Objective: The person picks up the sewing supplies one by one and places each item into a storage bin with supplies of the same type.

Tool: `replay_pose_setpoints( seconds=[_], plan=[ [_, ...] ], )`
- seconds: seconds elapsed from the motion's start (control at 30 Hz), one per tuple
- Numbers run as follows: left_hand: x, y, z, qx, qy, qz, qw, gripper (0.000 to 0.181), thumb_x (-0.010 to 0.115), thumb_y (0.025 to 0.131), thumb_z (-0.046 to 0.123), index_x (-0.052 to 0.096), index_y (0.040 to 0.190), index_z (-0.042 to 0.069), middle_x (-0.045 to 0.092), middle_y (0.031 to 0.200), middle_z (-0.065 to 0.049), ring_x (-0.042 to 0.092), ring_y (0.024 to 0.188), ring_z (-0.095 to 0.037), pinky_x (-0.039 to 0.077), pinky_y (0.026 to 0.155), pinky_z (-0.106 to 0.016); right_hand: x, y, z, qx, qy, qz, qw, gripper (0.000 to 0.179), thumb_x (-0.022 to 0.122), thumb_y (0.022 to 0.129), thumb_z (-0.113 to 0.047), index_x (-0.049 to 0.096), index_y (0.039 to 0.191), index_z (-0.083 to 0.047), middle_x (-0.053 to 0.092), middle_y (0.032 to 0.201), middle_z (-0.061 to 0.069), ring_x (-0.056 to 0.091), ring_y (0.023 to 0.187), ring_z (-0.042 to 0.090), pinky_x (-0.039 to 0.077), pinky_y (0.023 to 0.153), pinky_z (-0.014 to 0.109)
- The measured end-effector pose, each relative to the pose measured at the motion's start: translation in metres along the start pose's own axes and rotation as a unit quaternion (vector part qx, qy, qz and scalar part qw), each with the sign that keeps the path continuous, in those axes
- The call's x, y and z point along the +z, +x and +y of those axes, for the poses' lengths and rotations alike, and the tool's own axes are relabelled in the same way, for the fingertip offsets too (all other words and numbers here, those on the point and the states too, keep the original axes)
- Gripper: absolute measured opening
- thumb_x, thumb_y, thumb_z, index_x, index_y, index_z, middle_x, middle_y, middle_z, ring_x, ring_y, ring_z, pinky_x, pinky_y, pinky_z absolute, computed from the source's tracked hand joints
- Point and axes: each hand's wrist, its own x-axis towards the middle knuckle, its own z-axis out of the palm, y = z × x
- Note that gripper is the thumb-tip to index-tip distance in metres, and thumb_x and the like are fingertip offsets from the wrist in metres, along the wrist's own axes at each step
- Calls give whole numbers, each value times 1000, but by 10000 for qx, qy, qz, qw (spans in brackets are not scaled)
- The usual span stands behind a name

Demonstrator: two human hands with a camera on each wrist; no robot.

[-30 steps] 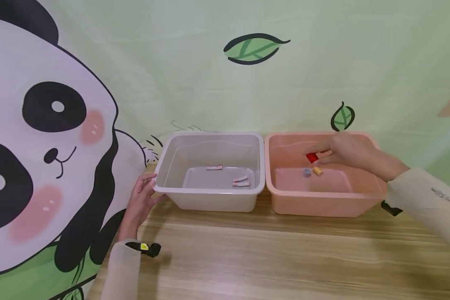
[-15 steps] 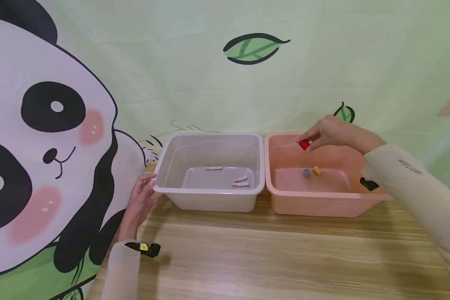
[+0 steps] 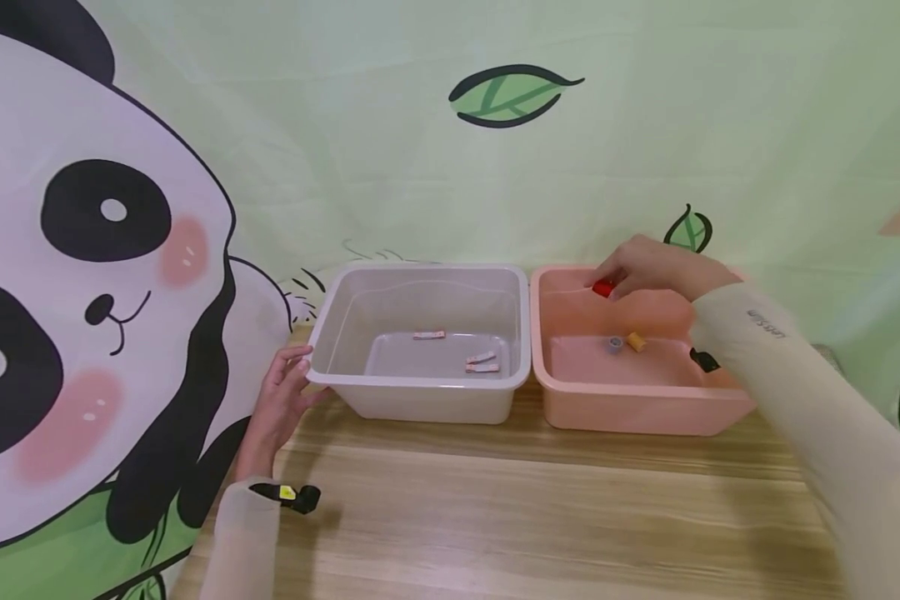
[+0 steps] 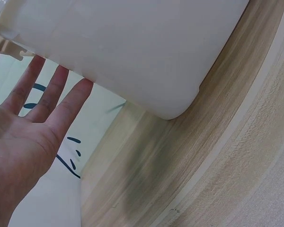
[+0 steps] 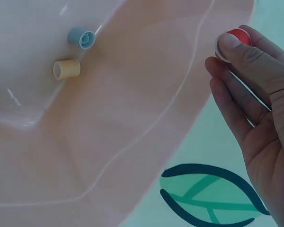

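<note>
My right hand (image 3: 656,265) pinches a small red spool-like cylinder (image 3: 603,287) between thumb and fingers, over the back of the pink bin (image 3: 637,410). Its pale end shows in the right wrist view, where the thumb covers part of it. On the bin's floor lie a yellow cylinder (image 5: 66,69) and a grey-blue cylinder (image 5: 81,38) with a ring inside its end, close together. My left hand (image 3: 283,390) touches the left rim of the white bin (image 3: 427,403); its fingers (image 4: 75,101) are nearly straight against the bin in the left wrist view.
In the white bin lie small white-and-pink strips: one strip (image 3: 429,335) towards the back, two strips (image 3: 482,362) near the right. Both bins stand side by side on a wooden table (image 3: 510,508). Behind them hangs a green cloth (image 3: 390,167) with a panda and leaves.
My right hand has lifted the red cylinder from low inside the pink bin and moved left and back, towards the bin's back rim. My left hand has stayed at the white bin.
</note>
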Motion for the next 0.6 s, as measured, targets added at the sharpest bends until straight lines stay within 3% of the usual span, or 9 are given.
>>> replay_pose_setpoints(
  seconds=[0.17,0.3,0.6],
  plan=[
    [0,1,-2,45,-38,-55,10000,19,50,108,18,54,127,21,53,134,-1,60,119,-18,58,90,-43,6,8,3,-54,-188,-43,9998,42,72,91,3,68,131,-6,72,113,11,65,98,26,59,86,41],
    [0,2,-3,73,-116,-90,9999,19,50,108,17,55,126,22,54,132,-1,61,118,-17,57,92,-48,9,8,5,-154,-480,181,9986,42,72,89,6,68,130,-5,72,109,11,63,94,27,59,85,42],
    [-1,0,-2,119,-150,-91,9998,20,48,109,15,55,125,23,55,134,1,61,119,-17,60,86,-39,8,0,11,-19,-377,769,9963,37,65,91,9,73,124,-7,71,112,12,61,95,27,56,89,47]
  ],
)
